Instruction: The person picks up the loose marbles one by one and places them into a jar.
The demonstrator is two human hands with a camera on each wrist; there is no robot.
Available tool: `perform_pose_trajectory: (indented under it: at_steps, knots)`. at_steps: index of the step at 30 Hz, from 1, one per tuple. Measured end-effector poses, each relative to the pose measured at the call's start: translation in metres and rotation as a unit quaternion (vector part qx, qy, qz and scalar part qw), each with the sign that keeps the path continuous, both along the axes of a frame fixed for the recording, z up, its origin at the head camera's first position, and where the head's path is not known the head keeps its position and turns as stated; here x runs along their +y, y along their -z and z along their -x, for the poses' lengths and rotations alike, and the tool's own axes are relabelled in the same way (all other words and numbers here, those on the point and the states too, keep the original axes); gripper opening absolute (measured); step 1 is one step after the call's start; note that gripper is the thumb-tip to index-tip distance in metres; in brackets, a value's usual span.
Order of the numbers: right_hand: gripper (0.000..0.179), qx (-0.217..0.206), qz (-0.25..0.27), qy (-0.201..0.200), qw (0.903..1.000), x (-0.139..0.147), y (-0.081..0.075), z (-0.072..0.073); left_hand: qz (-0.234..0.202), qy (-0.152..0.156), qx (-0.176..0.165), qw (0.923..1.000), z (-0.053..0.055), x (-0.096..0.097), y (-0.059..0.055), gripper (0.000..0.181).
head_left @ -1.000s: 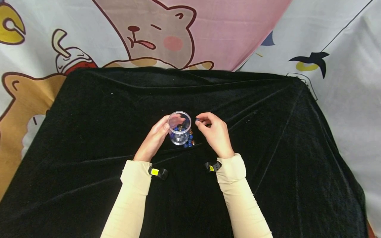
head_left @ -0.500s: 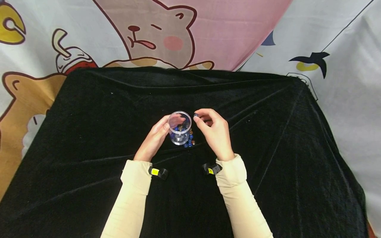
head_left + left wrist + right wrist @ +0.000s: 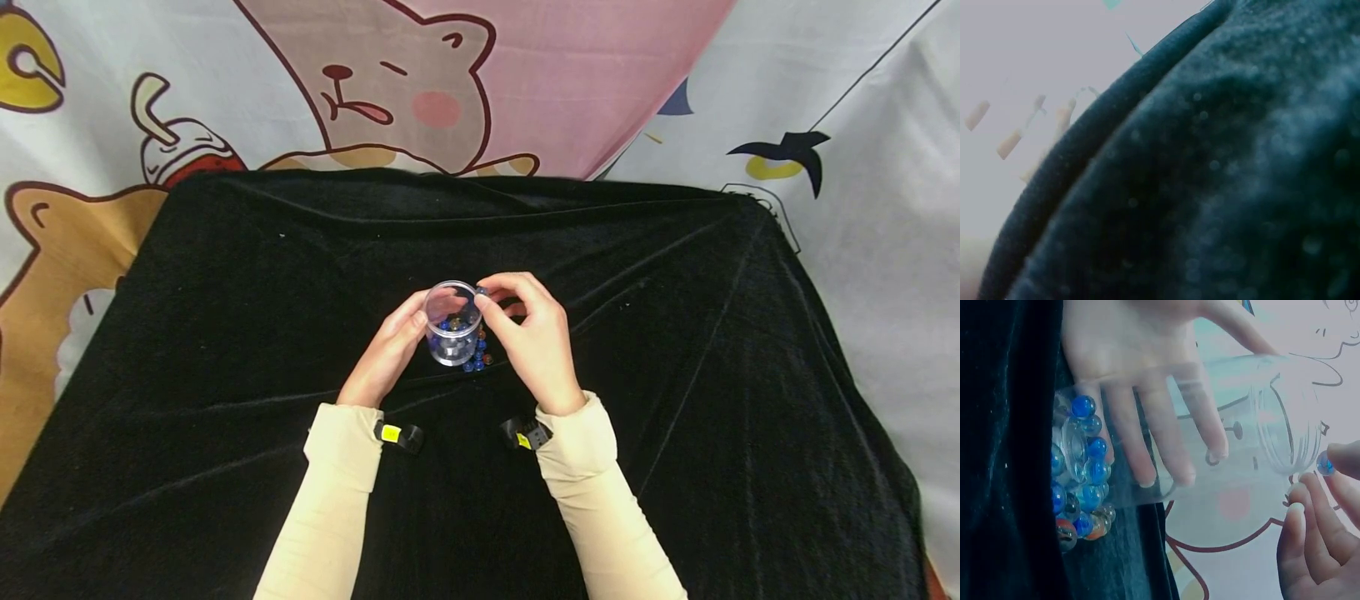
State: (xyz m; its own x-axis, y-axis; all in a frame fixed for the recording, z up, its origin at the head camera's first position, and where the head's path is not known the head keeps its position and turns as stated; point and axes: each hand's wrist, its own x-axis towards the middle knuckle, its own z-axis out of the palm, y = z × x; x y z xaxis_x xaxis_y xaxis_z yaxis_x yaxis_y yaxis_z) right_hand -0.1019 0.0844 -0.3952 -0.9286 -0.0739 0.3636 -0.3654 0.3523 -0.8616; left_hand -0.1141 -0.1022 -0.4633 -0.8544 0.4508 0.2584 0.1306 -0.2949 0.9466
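Observation:
A clear plastic jar (image 3: 451,355) stands upright on the black cloth, with several marbles (image 3: 1097,447) at its bottom. My left hand (image 3: 384,350) holds the jar from the left, thumb near the rim and fingers spread along the far wall. Between the thumb and a finger of my right hand (image 3: 534,340) is a blue marble (image 3: 1325,464), right at the jar's rim on the right. More marbles (image 3: 478,364), blue and amber, lie on the cloth against the jar's right side. Neither hand shows clearly in the left wrist view.
Black velvety cloth (image 3: 247,333) with folds covers the table. Behind it hangs a curtain (image 3: 570,92) printed with cartoon animals. The left wrist view holds mostly blurred dark cloth (image 3: 1210,187).
My right hand has moved up and left with the blue marble, from beside the jar to its rim. My left hand and the jar have stayed in place.

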Motion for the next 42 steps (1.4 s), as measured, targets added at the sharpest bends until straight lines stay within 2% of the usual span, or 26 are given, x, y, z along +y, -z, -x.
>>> perform_pose_trajectory:
  at_steps: [3,6,12,15,23,34,40,42]
  knots:
    - [0.018,0.010,0.000,-0.006,0.9999,0.000,0.011,0.005,0.001,0.000,-0.001,1.0000,-0.001,0.000,-0.001,0.046]
    - [0.017,0.016,0.009,-0.018,0.9997,-0.003,0.014,0.005,-0.003,0.001,-0.004,1.0000,-0.001,-0.001,-0.002,0.046]
    - [0.016,-0.004,0.036,-0.053,0.9980,-0.011,-0.003,-0.005,0.007,-0.004,-0.024,0.9997,-0.002,-0.003,-0.002,0.041]
    - [0.017,-0.015,0.027,-0.055,0.9980,-0.015,-0.011,-0.010,0.016,-0.009,-0.039,0.9991,-0.002,-0.004,0.000,0.040]
    - [0.018,-0.035,0.005,-0.048,0.9982,-0.018,-0.013,-0.013,0.010,-0.005,-0.052,0.9986,0.003,-0.005,0.014,0.048]
    - [0.020,-0.051,-0.020,-0.057,0.9969,-0.016,-0.013,-0.013,0.017,-0.003,-0.040,0.9990,-0.003,-0.003,-0.002,0.041]
    - [0.021,-0.059,-0.031,-0.058,0.9961,-0.016,-0.015,-0.012,0.010,-0.004,-0.046,0.9989,-0.002,-0.004,-0.001,0.046]
    - [0.021,-0.060,-0.033,-0.058,0.9959,-0.016,-0.015,-0.012,0.011,-0.006,-0.048,0.9988,0.000,-0.004,0.003,0.048]
